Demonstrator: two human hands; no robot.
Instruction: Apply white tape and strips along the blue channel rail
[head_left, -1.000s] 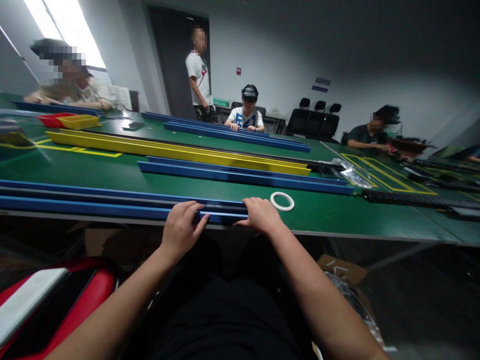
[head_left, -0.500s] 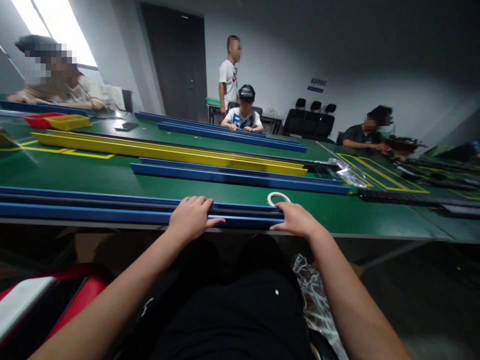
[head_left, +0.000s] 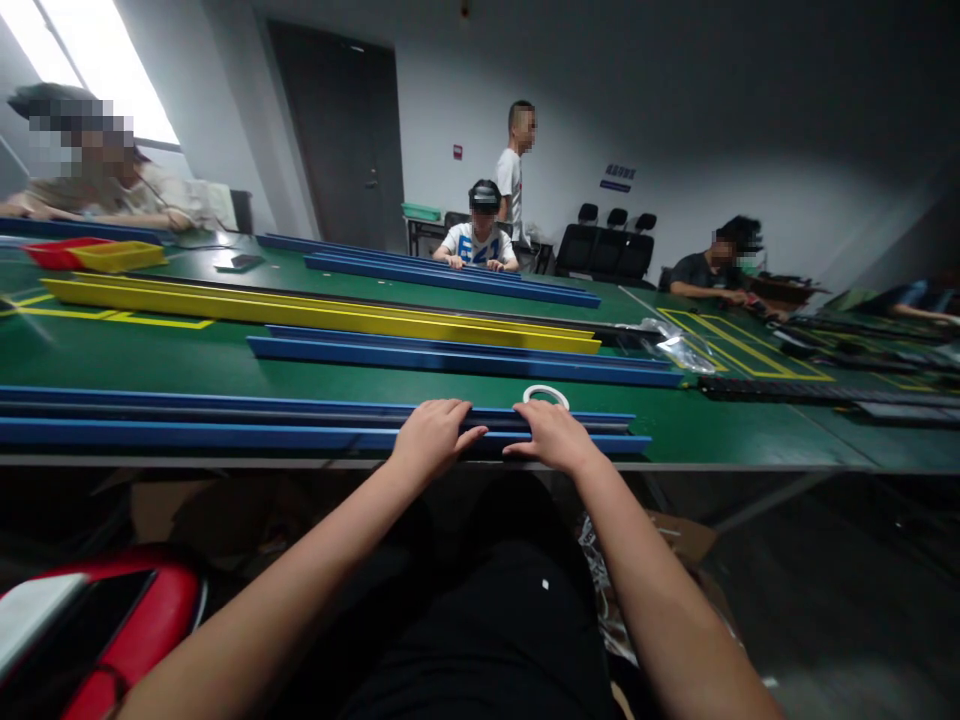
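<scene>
A long blue channel (head_left: pixel 225 436) lies along the table's near edge, with a dark strip (head_left: pixel 300 413) running inside it. My left hand (head_left: pixel 429 440) grips it across the top, fingers over the far rail and thumb at the near side. Close to its right, my right hand (head_left: pixel 556 436) holds the same channel in a matching grip. A short gap separates the two thumbs. Beyond the channel's right end portion there is bare green tabletop. Just behind my right fingers lies a white ring (head_left: pixel 546 389), partly covered by them.
On the green table (head_left: pixel 750 430), another blue channel (head_left: pixel 450 357) and yellow channels (head_left: pixel 322 308) lie farther back. Clear plastic wrap (head_left: pixel 679 348) sits at their right end. Red (head_left: pixel 64 253) and yellow trays (head_left: pixel 120 257) stand left. Co-workers sit around the table; a red seat (head_left: pixel 161 620) is lower left.
The blue channel has slid right, so its end now shows past my right hand. My hands have come closer together. The standing person has moved right. The view has shifted slightly.
</scene>
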